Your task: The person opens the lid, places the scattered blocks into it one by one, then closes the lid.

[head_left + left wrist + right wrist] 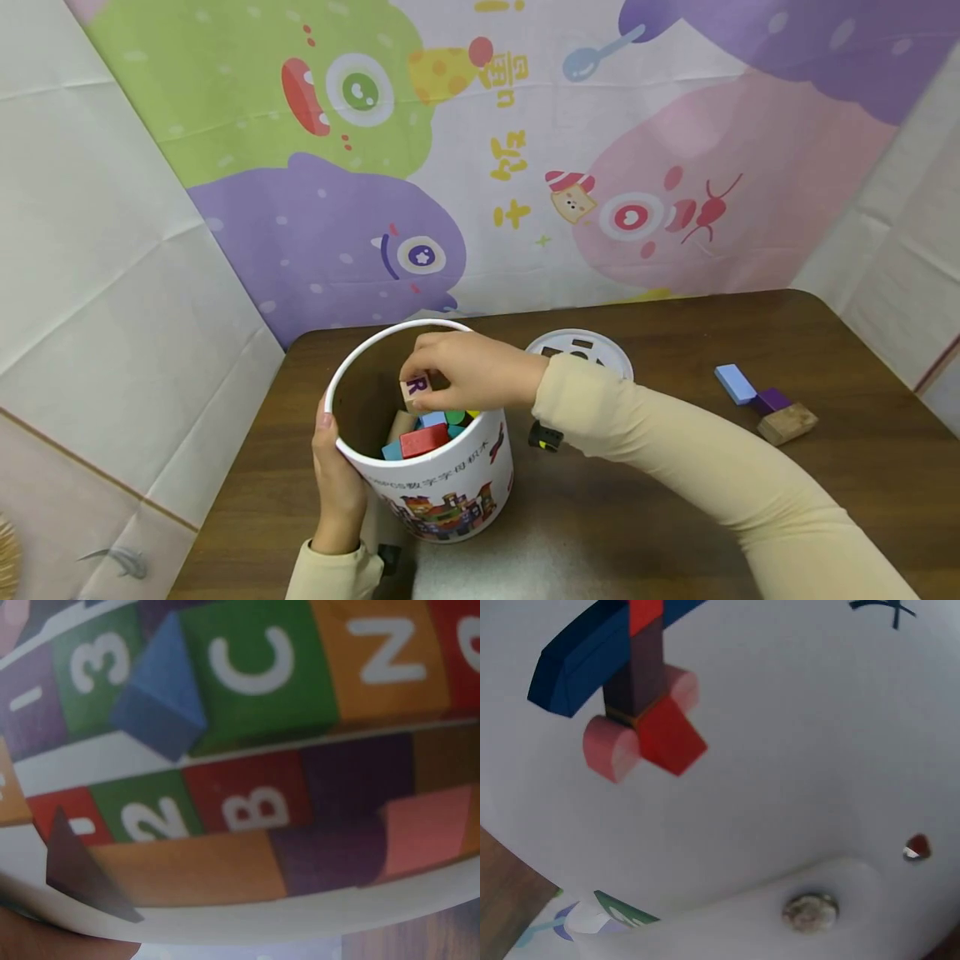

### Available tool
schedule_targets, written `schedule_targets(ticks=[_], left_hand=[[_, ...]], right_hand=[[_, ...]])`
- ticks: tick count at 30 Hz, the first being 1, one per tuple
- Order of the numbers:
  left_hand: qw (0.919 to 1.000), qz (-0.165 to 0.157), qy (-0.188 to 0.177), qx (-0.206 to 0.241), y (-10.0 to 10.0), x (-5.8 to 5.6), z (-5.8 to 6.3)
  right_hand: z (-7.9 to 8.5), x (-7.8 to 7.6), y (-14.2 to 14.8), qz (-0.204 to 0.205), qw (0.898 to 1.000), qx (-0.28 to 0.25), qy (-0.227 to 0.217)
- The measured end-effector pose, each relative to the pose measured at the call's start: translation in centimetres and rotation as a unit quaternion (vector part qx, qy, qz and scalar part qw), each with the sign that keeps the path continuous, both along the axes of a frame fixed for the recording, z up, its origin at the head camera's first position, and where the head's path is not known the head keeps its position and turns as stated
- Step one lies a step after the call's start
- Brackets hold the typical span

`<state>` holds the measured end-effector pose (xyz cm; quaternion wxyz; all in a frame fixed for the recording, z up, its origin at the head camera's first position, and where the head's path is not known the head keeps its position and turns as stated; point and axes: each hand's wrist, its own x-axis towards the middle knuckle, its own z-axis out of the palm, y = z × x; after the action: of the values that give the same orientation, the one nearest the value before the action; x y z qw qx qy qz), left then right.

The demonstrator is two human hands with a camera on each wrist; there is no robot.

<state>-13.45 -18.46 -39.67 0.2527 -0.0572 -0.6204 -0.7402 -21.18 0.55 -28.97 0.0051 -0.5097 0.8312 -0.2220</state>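
A white bucket (465, 492) printed with pictures of blocks stands on the table, with loose colored blocks inside. My left hand (336, 475) holds the bucket's left side, its thumb up by the rim. The bucket's printed wall (247, 682) fills the left wrist view, with a bit of hand at the lower left corner. Over the bucket's mouth, my right hand (465, 371) pinches a wooden letter block (415, 388) marked with a purple R. Below it lie a red block (424, 441) and a blue block (433, 419). In the right wrist view only the bucket's outer wall (780, 765) shows.
Behind the right forearm lies a white lid (618, 358) with cut-out shapes, partly hidden. On the table's right side are a light blue block (735, 384), a purple block (772, 402) and a plain wooden block (787, 423). A cartoon-printed cloth (510, 250) hangs behind the table.
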Motion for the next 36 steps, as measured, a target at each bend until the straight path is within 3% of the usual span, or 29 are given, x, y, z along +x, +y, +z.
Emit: schedule_targets(ticks=[22,29,36], left_hand=[[1.0000,-0.005,0.001,0.002,0.0,0.0,0.0],[0.9997,-0.017,0.016,0.008,0.0,0.0,0.0],[0.9995,-0.019,0.020,0.014,0.0,0.0,-0.1]], right_hand=[[0.1,0.2,1.6,-0.009,0.999,-0.019,-0.044],[0.6,0.5,4.8,-0.024,0.996,-0.081,-0.036],[0.7,0.9,10.2,-0.056,0.991,-0.124,0.011]])
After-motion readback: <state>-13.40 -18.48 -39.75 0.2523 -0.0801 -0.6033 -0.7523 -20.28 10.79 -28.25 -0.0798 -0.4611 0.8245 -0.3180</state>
